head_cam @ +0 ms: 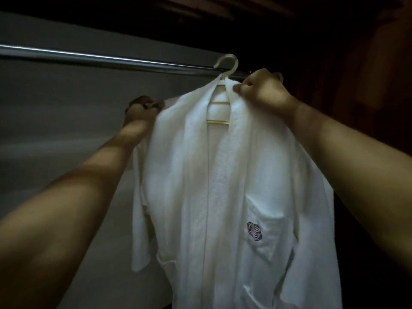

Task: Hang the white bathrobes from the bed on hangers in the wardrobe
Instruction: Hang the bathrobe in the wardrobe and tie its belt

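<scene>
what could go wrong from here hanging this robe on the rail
1. I cannot tell whether the hanger's hook is fully over the rail; releasing now might drop it.
2. The right hand pinches the collar and the left hand grips the shoulder of the bathrobe; an uneven tug could slide it off the hanger.

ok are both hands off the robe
No, the left hand grips the bathrobe at its shoulder and the right hand pinches its collar beside the hanger.
</scene>
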Demonstrator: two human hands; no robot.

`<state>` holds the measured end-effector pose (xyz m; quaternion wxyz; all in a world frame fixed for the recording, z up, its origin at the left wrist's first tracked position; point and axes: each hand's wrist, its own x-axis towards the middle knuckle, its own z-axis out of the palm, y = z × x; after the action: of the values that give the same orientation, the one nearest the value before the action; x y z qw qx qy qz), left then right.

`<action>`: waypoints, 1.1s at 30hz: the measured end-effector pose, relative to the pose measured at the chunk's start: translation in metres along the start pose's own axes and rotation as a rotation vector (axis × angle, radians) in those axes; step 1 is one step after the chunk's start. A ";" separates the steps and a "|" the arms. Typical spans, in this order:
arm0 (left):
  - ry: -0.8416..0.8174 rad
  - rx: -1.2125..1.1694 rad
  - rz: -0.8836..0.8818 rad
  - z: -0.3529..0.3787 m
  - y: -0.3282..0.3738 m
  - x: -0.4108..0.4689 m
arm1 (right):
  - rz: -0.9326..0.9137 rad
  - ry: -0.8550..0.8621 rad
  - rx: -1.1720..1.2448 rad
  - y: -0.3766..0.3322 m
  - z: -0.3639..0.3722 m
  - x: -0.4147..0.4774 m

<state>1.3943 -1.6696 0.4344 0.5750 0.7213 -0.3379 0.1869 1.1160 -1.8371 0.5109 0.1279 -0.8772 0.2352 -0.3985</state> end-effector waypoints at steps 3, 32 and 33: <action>-0.037 -0.008 0.035 0.014 -0.018 0.021 | 0.045 0.006 -0.061 0.001 0.014 0.024; -0.208 -0.031 0.390 0.118 0.033 0.005 | 0.101 -0.162 -0.506 0.059 0.010 0.041; -0.195 -0.036 0.402 0.117 0.033 0.005 | 0.090 -0.156 -0.537 0.061 0.011 0.041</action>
<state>1.3608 -1.7859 0.4292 0.5035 0.6437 -0.5322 0.2211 1.1285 -1.9096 0.5048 -0.0740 -0.8964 0.3604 -0.2471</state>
